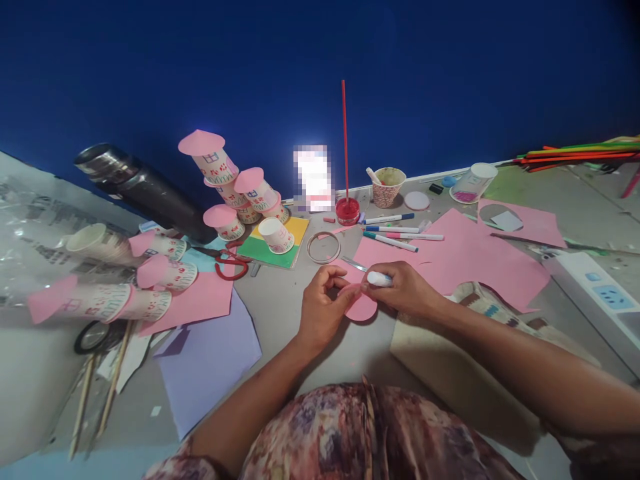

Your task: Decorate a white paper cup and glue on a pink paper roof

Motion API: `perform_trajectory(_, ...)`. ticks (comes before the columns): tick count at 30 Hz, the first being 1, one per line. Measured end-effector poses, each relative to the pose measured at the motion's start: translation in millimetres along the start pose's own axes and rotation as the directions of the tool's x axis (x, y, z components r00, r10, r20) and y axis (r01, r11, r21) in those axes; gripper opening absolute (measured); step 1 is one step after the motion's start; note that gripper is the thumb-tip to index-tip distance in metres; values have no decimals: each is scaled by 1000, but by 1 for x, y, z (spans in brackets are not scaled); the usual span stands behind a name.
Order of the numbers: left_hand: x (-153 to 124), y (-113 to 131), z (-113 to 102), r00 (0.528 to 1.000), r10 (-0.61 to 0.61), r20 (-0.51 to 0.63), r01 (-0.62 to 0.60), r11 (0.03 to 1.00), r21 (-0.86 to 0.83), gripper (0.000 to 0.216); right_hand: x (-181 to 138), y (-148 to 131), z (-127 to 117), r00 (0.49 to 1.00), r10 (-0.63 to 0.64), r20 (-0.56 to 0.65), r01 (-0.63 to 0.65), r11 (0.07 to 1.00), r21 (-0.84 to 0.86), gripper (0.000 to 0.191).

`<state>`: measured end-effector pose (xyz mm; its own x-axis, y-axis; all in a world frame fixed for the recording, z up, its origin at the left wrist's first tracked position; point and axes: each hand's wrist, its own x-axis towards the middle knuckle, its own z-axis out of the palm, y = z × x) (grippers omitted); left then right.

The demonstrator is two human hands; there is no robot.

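Observation:
My left hand (324,300) pinches the edge of a small pink paper circle (362,308) at the middle of the table. My right hand (405,288) is closed round a white glue stick (379,279) whose tip meets the same pink circle. Both hands touch each other over the paper. Right behind them lies a large sheet of pink paper (465,257) with curved pieces cut out.
Paper cups with pink cone roofs (227,187) are stacked at the left, more lying on their sides (125,300). Red scissors (231,265), a tape ring (323,247), markers (395,233), a red paint pot with a stick (347,210), a dark flask (145,190), lilac paper (210,360) and a power strip (600,293) surround the hands.

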<state>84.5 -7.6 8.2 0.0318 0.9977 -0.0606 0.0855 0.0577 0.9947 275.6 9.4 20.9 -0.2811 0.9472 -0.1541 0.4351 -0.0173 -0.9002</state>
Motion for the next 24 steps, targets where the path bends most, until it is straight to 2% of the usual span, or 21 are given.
perform_trajectory(5,4,-2,-5,989,-108,99,113,993,-46,36,0,-1,0,998,47,-33,-46,999,22,30)
perform_trajectory(9,5,1,-6,971,-162,175,173,984,-48,26,0,-2,-1,998,60,-14,-60,998,35,31)
perform_trajectory(16,5,8,-6,955,-273,115,278,960,-32,28,2,-1,-4,991,112,72,-117,990,75,25)
perform_trajectory(20,7,11,-6,951,-292,102,298,953,-46,32,4,0,-5,987,116,110,-139,964,228,19)
perform_trajectory(24,9,12,-5,948,-307,83,311,949,-51,34,7,0,-5,971,179,158,-232,865,444,22)
